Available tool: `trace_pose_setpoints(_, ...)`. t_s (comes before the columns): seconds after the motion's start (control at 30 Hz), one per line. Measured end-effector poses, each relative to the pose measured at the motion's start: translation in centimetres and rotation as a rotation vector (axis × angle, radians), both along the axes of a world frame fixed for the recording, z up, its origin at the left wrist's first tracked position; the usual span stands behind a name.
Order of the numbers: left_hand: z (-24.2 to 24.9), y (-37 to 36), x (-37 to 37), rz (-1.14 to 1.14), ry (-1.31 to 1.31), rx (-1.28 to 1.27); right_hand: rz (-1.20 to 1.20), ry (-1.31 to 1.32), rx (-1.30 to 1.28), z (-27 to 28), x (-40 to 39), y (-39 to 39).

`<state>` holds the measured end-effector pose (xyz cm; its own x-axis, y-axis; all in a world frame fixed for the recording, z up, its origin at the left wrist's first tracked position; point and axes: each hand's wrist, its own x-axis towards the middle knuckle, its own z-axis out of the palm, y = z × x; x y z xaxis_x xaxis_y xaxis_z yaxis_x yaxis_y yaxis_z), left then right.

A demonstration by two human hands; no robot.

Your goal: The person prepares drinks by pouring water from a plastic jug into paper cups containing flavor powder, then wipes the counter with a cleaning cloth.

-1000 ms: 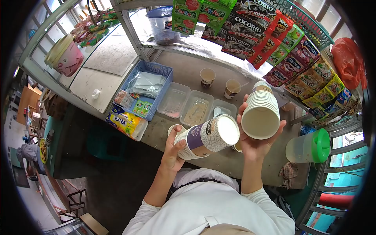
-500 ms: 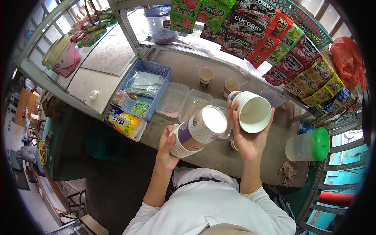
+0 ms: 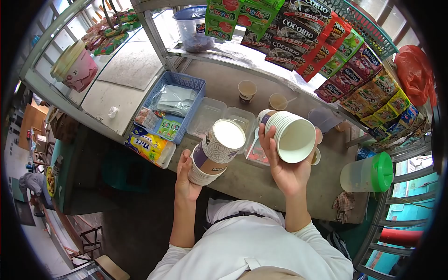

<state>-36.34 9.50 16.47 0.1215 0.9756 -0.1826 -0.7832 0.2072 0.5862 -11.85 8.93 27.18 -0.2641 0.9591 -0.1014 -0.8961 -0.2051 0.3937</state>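
Observation:
A stack of patterned paper cups [image 3: 212,156], purple, brown and white, is held bottom up in my left hand [image 3: 187,179], whose fingers wrap its left side. My right hand [image 3: 288,170] holds a second stack of white-rimmed paper cups [image 3: 295,139], tilted so that the open mouth faces me. The two stacks are apart, above the counter [image 3: 233,182]. Behind them stand two single paper cups, one at the back [image 3: 247,91] and one with a stick in it [image 3: 277,101]. Another cup is partly hidden beside my right hand.
Clear plastic containers [image 3: 205,116] and a blue basket [image 3: 198,100] with packets are at the left of the counter. A green-lidded jug [image 3: 357,177] and a cloth [image 3: 344,205] sit at the right. Sachet strips [image 3: 298,35] hang overhead from the metal frame.
My left hand has moved left and slightly down with its stack, widening the gap between the stacks. My right hand has shifted slightly left, its stack tilting further.

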Motion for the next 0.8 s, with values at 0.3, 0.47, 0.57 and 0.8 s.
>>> trace_pose_setpoints(0.3, 1.6, -0.1, 0.7, 0.008, 0.032, 0.086, -0.037, -0.146, 0.041, -0.1, -0.2, 0.0)
trace_pose_setpoints(0.47, 2.7, -0.1, 1.4, 0.007, 0.011, 0.086, -0.318, -0.827, 0.109, -0.8, -0.9, -0.1)
trace_pose_setpoints(0.57, 2.8, -0.3, 1.8, -0.015, 0.048, 0.099, -0.531, -1.221, 0.014, -3.2, -1.0, -0.4)
trace_pose_setpoints(0.8, 3.5, -0.9, 4.7, -0.046, 0.031, 0.066, -0.856, -1.874, 0.32, -7.0, -2.4, -0.3)
